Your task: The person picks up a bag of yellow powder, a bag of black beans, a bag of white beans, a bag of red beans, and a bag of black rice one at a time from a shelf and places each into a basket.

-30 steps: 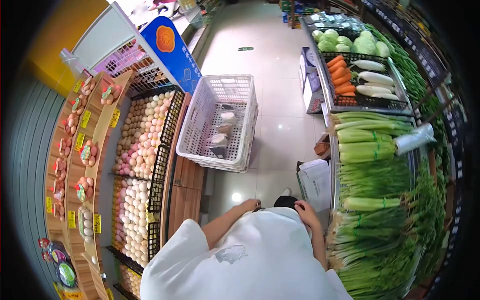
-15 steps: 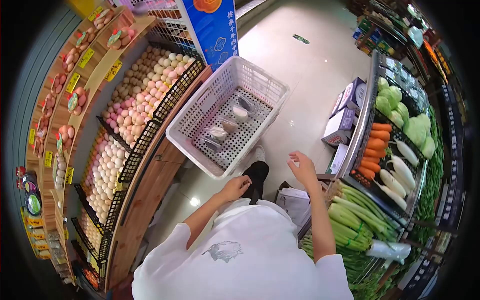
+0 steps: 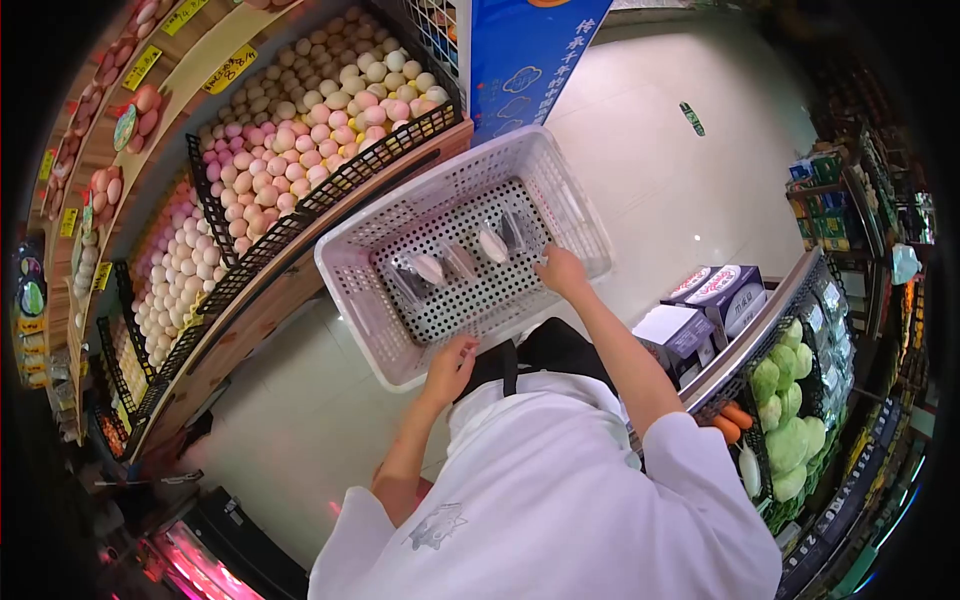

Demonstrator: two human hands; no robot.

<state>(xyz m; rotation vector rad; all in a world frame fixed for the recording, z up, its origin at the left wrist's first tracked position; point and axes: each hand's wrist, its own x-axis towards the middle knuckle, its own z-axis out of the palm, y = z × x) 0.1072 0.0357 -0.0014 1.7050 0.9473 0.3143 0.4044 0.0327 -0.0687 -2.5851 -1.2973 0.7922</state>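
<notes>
A white plastic crate [image 3: 350, 320] with perforated sides stands tilted across the view in front of me. In its dotted bottom lie several small clear packs [image 3: 493, 246], some with white oblong contents, others dark. My right hand [image 3: 562, 270] reaches over the crate's right part, its fingers loosely bent and apart from the nearest pack. Close to the near rim is my left hand [image 3: 450, 368], its fingers half curled with nothing visible in them.
Slanted black bins of eggs [image 3: 270, 170] line the left, below a wooden shelf with yellow price tags [image 3: 230, 68]. A blue sign [image 3: 520, 70] stands behind the crate. Purple-and-white boxes [image 3: 715, 295] sit at right, beside cabbages [image 3: 790, 440] and carrots [image 3: 735, 420].
My view has turned and moved closer to the crate. My right hand has moved from beside the vegetable stand to over the crate, and my left hand has come to its near rim.
</notes>
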